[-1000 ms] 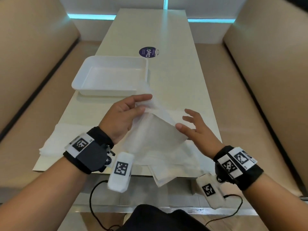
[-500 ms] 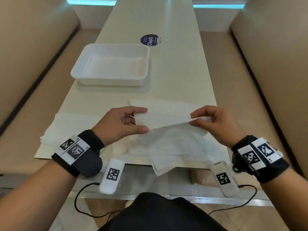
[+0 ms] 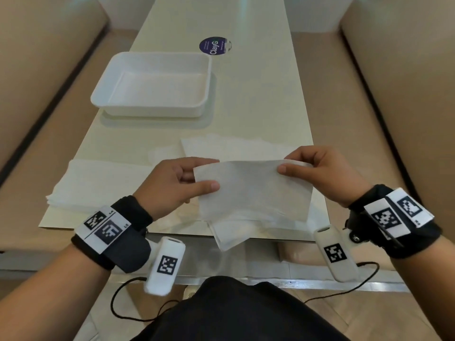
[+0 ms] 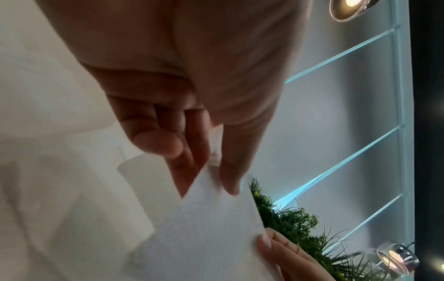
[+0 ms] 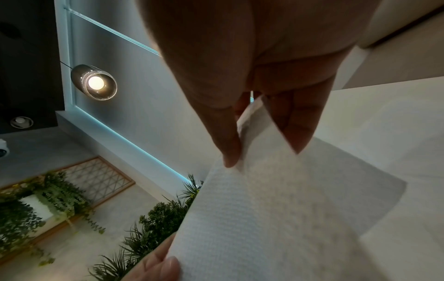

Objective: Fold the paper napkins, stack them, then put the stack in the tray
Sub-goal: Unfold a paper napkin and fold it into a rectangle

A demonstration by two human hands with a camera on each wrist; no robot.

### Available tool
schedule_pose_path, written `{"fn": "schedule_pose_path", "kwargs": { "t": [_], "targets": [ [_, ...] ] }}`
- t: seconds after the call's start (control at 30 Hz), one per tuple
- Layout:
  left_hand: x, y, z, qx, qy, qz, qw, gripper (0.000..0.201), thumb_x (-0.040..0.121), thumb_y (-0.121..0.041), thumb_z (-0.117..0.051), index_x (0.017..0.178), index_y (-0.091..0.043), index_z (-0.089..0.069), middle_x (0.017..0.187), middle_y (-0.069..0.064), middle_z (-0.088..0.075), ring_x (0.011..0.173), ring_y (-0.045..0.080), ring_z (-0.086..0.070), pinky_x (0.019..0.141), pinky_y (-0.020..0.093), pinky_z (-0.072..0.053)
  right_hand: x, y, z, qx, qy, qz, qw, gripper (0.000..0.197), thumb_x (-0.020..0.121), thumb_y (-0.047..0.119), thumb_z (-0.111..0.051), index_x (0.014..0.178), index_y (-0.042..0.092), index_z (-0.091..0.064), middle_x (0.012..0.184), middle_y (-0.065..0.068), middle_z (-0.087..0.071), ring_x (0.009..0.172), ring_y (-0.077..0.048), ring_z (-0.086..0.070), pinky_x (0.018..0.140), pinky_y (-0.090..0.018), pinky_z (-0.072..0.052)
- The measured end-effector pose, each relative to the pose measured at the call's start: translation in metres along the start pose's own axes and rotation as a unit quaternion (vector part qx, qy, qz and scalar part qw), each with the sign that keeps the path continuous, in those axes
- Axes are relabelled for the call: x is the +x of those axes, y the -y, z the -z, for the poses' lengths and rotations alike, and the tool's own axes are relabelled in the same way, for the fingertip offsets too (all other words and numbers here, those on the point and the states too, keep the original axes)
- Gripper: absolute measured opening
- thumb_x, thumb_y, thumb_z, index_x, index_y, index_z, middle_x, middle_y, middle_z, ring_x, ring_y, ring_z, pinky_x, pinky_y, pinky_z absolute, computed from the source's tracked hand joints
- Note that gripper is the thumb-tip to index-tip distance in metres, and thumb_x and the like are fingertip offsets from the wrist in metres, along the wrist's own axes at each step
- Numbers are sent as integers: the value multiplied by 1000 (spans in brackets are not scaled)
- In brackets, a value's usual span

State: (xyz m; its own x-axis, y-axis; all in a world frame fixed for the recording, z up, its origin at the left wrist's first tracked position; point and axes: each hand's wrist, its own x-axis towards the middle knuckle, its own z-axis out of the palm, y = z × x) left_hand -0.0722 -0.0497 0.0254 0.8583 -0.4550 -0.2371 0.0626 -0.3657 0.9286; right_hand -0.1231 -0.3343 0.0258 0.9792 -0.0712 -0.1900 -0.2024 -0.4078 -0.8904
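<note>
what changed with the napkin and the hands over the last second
The right hand, open and off the paper a second ago, now pinches the napkin at its right end. The left hand kept its grip on the left end. Together they lifted the napkin off the loose napkins into a folded strip. The tray stayed empty.

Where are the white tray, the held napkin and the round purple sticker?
white tray [image 3: 157, 56], head view, far rim.
held napkin [image 3: 253, 193], head view, middle of the sheet.
round purple sticker [image 3: 212, 46], head view, its centre.
</note>
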Motion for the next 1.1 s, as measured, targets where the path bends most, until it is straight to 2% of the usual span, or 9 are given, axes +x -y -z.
{"fn": "schedule_pose_path", "kwargs": {
  "t": [0.17, 0.33, 0.5, 0.6, 0.7, 0.8, 0.9, 0.97, 1.1],
  "targets": [
    [7, 1, 2, -19, -41, 14, 999, 18, 83, -27, -70, 91, -11, -73, 73, 2, -73, 58, 9, -60, 46, 19, -38, 5, -2, 12, -32, 21, -26, 999, 16, 78, 30, -75, 89, 19, -70, 81, 3, -72, 69, -7, -66, 64, -19, -51],
    [34, 19, -5, 30, -81, 85, 993, 17, 86, -28, -70, 83, -12, -71, 62, -18, -63, 53, -4, -51, 52, 10, -39, 30, -13, 17, -109, 16, -99, 989, 23, 75, 39, -77, 85, 21, -68, 54, 4, -62, 47, -6, -52, 51, -21, -39],
    [67, 35, -16, 256, -88, 117, 956, 31, 87, -44, -65, 73, -17, -59, 73, -4, -56, 76, 18, -55, 61, 27, -36, 51, -28, 8, -223, -14, -137, 965, 32, 75, 42, -77, 92, 17, -65, 84, -2, -69, 65, -13, -60, 62, -27, -47],
    [67, 33, -24, 324, -126, 97, 933, 28, 87, -45, -64, 94, -19, -56, 91, -2, -53, 88, 20, -55, 71, 29, -39, 49, -30, 2, -337, -45, -110, 934, 47, 80, 46, -70, 115, 19, -54, 107, -1, -62, 93, -20, -60, 82, -36, -50],
    [55, 28, -38, 361, -144, -16, 921, 38, 92, -39, -59, 123, -18, -53, 122, 2, -49, 113, 20, -49, 96, 33, -41, 35, -21, -14, -395, -54, 28, 917, 47, 90, 38, -58, 132, 21, -46, 130, -4, -53, 116, -25, -50, 96, -41, -44],
    [45, 24, -72, 425, -5, -86, 901, 55, 100, -36, -43, 149, -16, -29, 158, 1, -25, 146, 22, -20, 117, 36, -17, 21, -16, -45, -443, 49, 114, 888, 51, 98, 32, -41, 147, 20, -30, 153, -3, -33, 140, -26, -28, 110, -40, -27],
    [45, 41, -96, 492, 110, -32, 863, 67, 102, -43, -27, 154, -15, 4, 163, 4, 8, 149, 20, 9, 120, 38, 1, 16, -36, -64, -488, 157, 62, 856, 60, 102, 35, -27, 153, 14, -1, 161, -3, 2, 148, -26, 2, 118, -41, -7],
    [45, 53, -96, 530, 123, -11, 839, 69, 102, -49, -20, 153, -16, 12, 160, 4, 20, 147, 19, 19, 119, 38, 9, 15, -52, -62, -495, 185, 32, 848, 63, 102, 41, -20, 151, 17, 12, 159, 0, 17, 147, -22, 14, 119, -43, 1],
    [43, 59, -84, 533, 111, 27, 839, 85, 93, -67, -19, 150, -17, 20, 157, 2, 30, 145, 16, 26, 119, 41, 13, 12, -70, -51, -485, 180, 26, 855, 72, 98, 56, -16, 149, 21, 19, 155, 5, 27, 144, -17, 24, 119, -44, 9]
  ]
}}
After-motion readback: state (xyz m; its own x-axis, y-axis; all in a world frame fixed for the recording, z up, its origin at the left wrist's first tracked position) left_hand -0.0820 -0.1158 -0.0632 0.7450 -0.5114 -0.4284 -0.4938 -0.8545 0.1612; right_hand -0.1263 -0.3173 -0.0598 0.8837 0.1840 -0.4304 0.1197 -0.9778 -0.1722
